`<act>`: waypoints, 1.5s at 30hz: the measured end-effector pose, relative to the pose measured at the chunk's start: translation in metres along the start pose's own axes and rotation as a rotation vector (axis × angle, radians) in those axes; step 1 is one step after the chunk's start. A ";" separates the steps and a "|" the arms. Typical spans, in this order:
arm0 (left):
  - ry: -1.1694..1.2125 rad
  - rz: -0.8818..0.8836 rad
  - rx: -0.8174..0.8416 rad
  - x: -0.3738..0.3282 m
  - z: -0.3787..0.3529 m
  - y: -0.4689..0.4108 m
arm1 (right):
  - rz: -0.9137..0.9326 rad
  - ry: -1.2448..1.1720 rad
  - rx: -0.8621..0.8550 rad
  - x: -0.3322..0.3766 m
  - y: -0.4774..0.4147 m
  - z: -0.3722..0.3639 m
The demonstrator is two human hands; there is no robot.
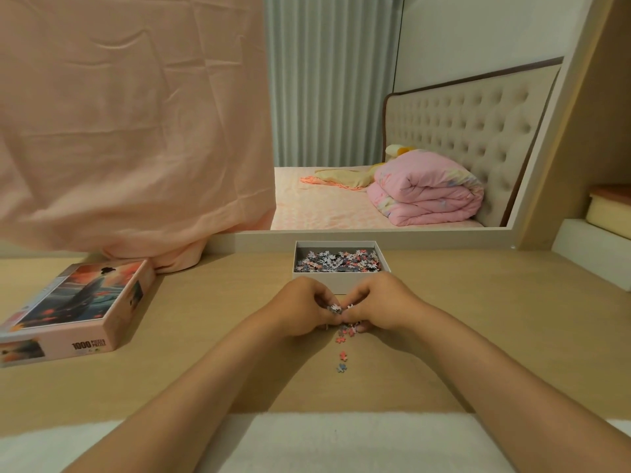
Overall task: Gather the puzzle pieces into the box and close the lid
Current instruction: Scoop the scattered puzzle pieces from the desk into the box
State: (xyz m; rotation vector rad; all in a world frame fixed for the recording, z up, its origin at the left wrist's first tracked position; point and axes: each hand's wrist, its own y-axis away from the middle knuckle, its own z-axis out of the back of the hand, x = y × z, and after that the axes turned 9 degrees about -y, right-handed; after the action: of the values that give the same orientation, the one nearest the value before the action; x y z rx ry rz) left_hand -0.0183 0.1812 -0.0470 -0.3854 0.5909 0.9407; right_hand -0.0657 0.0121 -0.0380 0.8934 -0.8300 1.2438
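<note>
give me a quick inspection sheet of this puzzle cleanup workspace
surface: tan wooden desk, white padded edge at the near side.
job's things: open white box partly filled with pieces; printed lid lying apart at the left; a few loose pieces on the desk near the hands.
clutter: pink cloth draped onto the desk's back left.
grippers: left hand and right hand cupped together around a small pile of pieces in front of the box.
cables: nothing seen.
surroundings: mirror reflecting a bed with a folded pink quilt; shelf at right.
</note>
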 end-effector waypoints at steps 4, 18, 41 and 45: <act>0.300 0.061 -0.036 -0.001 0.009 -0.007 | -0.042 -0.356 -0.041 0.006 -0.003 0.003; 0.084 -0.038 -0.157 0.001 0.055 -0.086 | 0.149 -0.206 -0.173 0.040 -0.083 0.029; -0.486 -0.386 -0.187 -0.003 0.038 -0.025 | 0.409 0.580 0.110 0.023 -0.024 0.030; -0.516 -0.246 0.167 -0.011 0.031 -0.001 | 0.319 0.727 0.247 0.009 -0.012 0.019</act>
State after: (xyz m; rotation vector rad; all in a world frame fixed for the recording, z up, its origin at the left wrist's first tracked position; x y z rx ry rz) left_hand -0.0134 0.1910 -0.0164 -0.0543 0.1421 0.7083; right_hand -0.0533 -0.0021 -0.0230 0.4353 -0.2361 1.8221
